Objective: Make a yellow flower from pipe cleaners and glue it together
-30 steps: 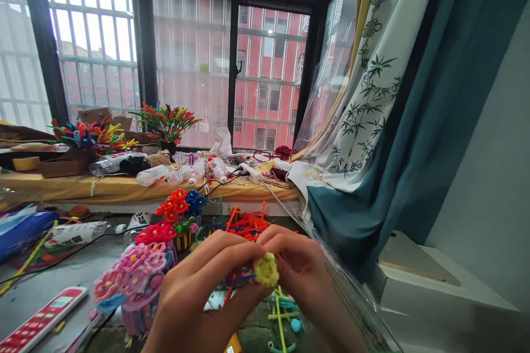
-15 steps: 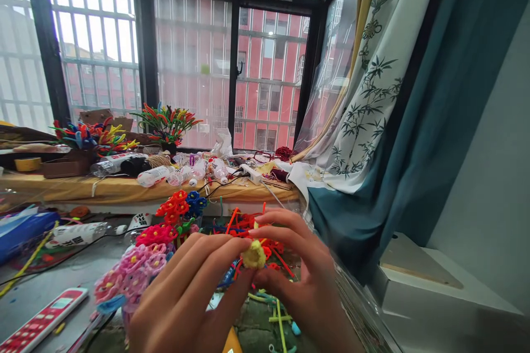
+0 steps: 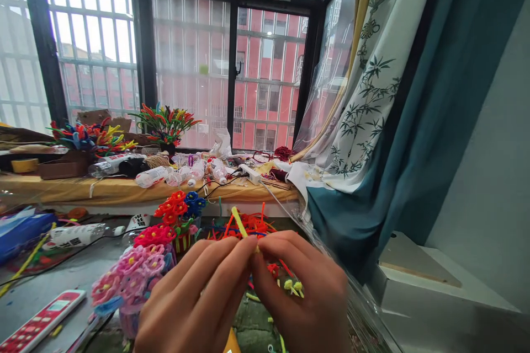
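My left hand (image 3: 199, 292) and my right hand (image 3: 304, 287) meet fingertip to fingertip in the middle of the view. Both are closed in a pinch on a yellow pipe cleaner (image 3: 239, 223), whose fuzzy end sticks up above the left fingertips. The rest of it is mostly hidden by my fingers. Small yellow pipe-cleaner pieces (image 3: 293, 287) lie beneath my right hand. Behind the hands is a heap of red pipe cleaners (image 3: 250, 223). Left of my left hand stand pink pipe-cleaner flowers (image 3: 134, 276), with red flowers (image 3: 170, 208) and blue flowers (image 3: 194, 205) farther back.
At the left lie a red-and-white calculator-like device (image 3: 43, 322), a plastic bottle (image 3: 78, 235) and a blue package (image 3: 27, 234). The windowsill (image 3: 124, 190) bears several bottles, a power strip (image 3: 250, 175) and colourful plants (image 3: 165, 124). A teal curtain (image 3: 397, 193) hangs right.
My hands have closed together, and the rounded yellow piece between them is now hidden. A straight yellow end points up instead. Small yellow pieces show beneath the right hand.
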`<state>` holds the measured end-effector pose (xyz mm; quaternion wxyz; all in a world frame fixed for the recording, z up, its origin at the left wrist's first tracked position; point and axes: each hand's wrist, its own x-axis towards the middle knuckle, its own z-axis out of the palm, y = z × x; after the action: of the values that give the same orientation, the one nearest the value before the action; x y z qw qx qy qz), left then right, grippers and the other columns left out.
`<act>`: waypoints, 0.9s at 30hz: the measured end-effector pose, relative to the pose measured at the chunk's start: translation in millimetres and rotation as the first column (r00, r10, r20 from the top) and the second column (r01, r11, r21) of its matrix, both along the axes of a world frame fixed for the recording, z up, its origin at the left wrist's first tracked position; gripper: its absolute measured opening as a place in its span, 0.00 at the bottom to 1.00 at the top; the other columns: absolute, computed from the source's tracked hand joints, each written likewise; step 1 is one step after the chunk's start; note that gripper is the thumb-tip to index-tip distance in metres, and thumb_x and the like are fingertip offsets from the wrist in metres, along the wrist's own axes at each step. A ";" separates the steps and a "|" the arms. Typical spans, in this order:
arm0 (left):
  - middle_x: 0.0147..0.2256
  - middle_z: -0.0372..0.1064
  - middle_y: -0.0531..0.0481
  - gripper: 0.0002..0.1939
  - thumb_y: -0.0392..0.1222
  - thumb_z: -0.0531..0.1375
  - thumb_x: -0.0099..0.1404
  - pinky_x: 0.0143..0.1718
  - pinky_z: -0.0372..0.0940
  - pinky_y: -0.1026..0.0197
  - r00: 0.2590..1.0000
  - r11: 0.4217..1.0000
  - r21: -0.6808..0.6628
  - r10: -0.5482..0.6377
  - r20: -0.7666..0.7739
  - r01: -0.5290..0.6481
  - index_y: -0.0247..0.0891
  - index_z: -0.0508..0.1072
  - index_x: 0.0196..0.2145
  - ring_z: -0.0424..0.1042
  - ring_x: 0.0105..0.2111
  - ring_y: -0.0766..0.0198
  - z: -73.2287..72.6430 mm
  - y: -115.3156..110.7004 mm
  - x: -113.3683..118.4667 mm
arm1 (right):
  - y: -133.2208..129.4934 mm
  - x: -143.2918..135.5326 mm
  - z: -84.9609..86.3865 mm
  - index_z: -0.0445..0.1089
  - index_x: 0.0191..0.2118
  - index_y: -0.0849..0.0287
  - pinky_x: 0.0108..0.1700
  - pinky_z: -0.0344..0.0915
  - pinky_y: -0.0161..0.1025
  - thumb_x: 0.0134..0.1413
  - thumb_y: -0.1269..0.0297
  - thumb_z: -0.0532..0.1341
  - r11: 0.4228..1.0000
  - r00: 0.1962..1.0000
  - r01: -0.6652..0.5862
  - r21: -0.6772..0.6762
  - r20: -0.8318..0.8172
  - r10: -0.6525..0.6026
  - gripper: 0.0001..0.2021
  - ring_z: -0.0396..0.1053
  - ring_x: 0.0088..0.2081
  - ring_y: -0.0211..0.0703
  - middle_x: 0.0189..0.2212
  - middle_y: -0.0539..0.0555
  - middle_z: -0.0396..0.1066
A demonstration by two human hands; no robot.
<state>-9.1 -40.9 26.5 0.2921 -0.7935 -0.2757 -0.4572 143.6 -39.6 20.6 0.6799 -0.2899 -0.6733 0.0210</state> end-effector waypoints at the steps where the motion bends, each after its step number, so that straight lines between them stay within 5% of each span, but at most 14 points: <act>1: 0.42 0.75 0.47 0.14 0.30 0.56 0.71 0.51 0.66 0.67 1.000 1.000 -0.007 -0.009 -0.015 0.009 0.33 0.69 0.53 0.74 0.43 0.65 0.1 0.3 -0.3 | -0.5 0.5 -0.1 0.76 0.33 0.56 0.32 0.68 0.35 0.58 0.74 0.62 1.000 1.000 0.007 0.008 0.007 -0.007 0.07 0.74 0.29 0.41 0.28 0.52 0.76; 17: 0.45 0.77 0.39 0.16 0.33 0.54 0.72 0.52 0.69 0.61 0.979 0.999 0.049 0.020 -0.204 -0.010 0.29 0.69 0.55 0.76 0.47 0.58 -8.3 2.0 -17.1 | -2.5 -1.5 -1.0 0.77 0.31 0.57 0.31 0.67 0.33 0.57 0.75 0.61 0.996 0.997 0.077 0.045 -0.005 -0.077 0.09 0.72 0.27 0.39 0.26 0.52 0.76; 27: 0.38 0.79 0.54 0.10 0.39 0.58 0.71 0.41 0.73 0.68 0.994 0.987 -0.154 -0.035 0.105 0.051 0.44 0.71 0.49 0.79 0.34 0.67 7.0 -0.8 -4.9 | -2.5 20.9 5.8 0.78 0.46 0.51 0.36 0.74 0.33 0.58 0.64 0.68 0.974 0.977 -0.201 -0.106 0.050 0.207 0.10 0.77 0.33 0.40 0.35 0.49 0.81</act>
<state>-13.9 -41.6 33.5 0.2046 -0.7954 -0.3079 -0.4803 164.5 -42.0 26.3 0.6379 -0.2534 -0.7179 0.1156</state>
